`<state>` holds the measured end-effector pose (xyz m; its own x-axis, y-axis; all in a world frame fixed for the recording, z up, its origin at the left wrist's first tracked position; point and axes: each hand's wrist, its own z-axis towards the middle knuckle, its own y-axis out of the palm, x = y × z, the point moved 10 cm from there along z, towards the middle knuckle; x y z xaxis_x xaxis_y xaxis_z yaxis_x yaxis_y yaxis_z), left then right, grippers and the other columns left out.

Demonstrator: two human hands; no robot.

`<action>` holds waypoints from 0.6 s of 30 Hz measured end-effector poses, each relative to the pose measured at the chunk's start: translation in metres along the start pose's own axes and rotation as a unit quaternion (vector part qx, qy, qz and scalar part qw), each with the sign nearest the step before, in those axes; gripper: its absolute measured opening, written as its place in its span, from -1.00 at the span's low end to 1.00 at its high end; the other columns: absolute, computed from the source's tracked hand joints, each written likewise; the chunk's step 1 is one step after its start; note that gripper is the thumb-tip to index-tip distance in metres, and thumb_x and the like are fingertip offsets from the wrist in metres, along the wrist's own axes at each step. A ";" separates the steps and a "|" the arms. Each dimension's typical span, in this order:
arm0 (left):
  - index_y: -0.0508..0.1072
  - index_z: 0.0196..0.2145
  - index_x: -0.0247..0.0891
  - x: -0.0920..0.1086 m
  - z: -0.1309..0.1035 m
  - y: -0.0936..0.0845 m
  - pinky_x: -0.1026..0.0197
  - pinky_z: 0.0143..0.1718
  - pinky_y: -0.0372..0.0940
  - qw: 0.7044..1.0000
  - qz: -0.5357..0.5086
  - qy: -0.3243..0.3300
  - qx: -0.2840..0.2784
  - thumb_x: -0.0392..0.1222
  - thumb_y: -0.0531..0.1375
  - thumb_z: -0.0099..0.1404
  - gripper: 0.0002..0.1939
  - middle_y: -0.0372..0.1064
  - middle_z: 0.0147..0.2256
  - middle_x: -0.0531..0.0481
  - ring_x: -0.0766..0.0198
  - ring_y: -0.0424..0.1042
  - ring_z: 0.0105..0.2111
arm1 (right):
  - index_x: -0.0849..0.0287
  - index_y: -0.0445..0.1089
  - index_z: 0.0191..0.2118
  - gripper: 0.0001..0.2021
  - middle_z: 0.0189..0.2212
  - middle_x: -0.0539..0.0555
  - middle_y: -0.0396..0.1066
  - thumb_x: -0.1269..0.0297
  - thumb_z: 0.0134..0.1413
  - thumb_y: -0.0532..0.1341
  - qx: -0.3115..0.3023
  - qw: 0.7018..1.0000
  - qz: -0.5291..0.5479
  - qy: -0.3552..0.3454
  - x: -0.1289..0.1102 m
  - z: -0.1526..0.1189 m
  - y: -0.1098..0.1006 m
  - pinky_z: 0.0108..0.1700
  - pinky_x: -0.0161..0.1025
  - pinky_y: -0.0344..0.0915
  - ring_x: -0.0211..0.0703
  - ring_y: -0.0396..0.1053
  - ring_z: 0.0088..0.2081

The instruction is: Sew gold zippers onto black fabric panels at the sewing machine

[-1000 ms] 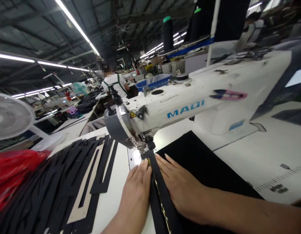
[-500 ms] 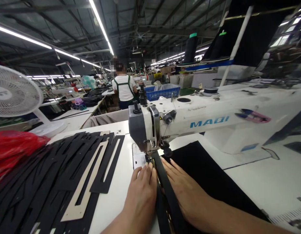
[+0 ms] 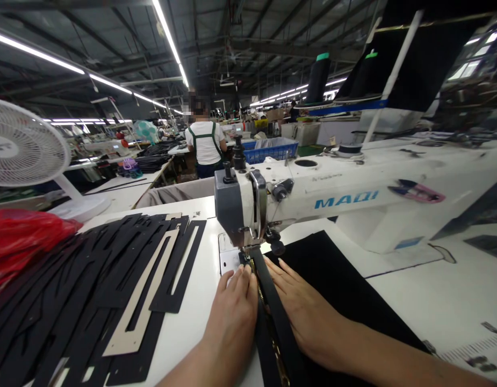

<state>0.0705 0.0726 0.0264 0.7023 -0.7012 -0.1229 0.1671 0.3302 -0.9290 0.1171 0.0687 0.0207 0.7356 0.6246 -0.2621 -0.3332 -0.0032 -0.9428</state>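
Note:
My left hand [image 3: 234, 309] lies with its fingers stretched out along the left side of a zipper with gold-coloured teeth [image 3: 259, 287]. Flat on the other side rests my right hand [image 3: 308, 309], its fingertips beside a narrow black strip [image 3: 275, 303] that runs along the zipper. Strip and zipper lead up under the head of a white sewing machine [image 3: 347, 177], and my fingertips are close in front of its presser foot [image 3: 245, 259]. A large black fabric panel [image 3: 337, 274] spreads beneath and beyond my right hand. The needle tip is too small to make out.
Left on the white table [image 3: 192, 301] lies a pile of black slotted pieces [image 3: 87, 274] with a beige slotted piece [image 3: 145, 301] on top. A red plastic bag [image 3: 26, 242] and white fan [image 3: 26, 148] stand farther left. Beyond, a person [image 3: 206, 141] faces away near a blue crate [image 3: 272, 152].
The view has shifted slightly. Both hands remain flat beside the zipper at the presser foot, with hardly any visible movement of the material.

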 end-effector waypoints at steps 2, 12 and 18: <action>0.29 -0.02 -0.44 0.000 0.001 0.000 0.01 0.03 0.19 1.000 0.001 -0.008 0.002 -0.49 -0.04 0.23 -0.64 0.29 0.00 -0.30 0.07 0.28 0.02 | 0.25 -0.02 0.25 -0.50 0.24 0.21 -0.10 0.33 0.20 -0.01 0.002 1.000 -0.002 -0.001 0.000 0.000 0.000 0.24 0.04 -0.12 -0.06 -0.23 0.26; 0.31 -0.04 -0.44 -0.002 0.001 0.003 0.00 0.04 0.18 1.000 0.000 -0.009 0.009 -0.51 -0.04 0.23 -0.65 0.31 -0.03 -0.30 0.07 0.30 0.00 | 0.22 0.00 0.24 -0.49 0.22 0.21 -0.04 0.38 0.16 0.00 0.018 1.000 -0.016 0.002 -0.004 0.001 -0.003 0.21 0.09 -0.05 -0.01 -0.16 0.24; 0.32 -0.05 -0.47 -0.001 0.003 -0.003 0.01 0.02 0.20 1.000 -0.009 -0.009 0.017 -0.50 -0.02 0.23 -0.66 0.32 -0.04 -0.31 0.05 0.30 0.00 | 0.18 0.00 0.24 -0.49 0.22 0.18 -0.03 0.38 0.16 0.00 0.028 0.999 -0.017 0.004 -0.004 0.000 -0.002 0.21 0.08 -0.05 -0.02 -0.16 0.24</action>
<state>0.0718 0.0742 0.0302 0.7116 -0.6955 -0.0995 0.2034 0.3395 -0.9184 0.1153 0.0663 0.0239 0.7515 0.6174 -0.2324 -0.3411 0.0620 -0.9380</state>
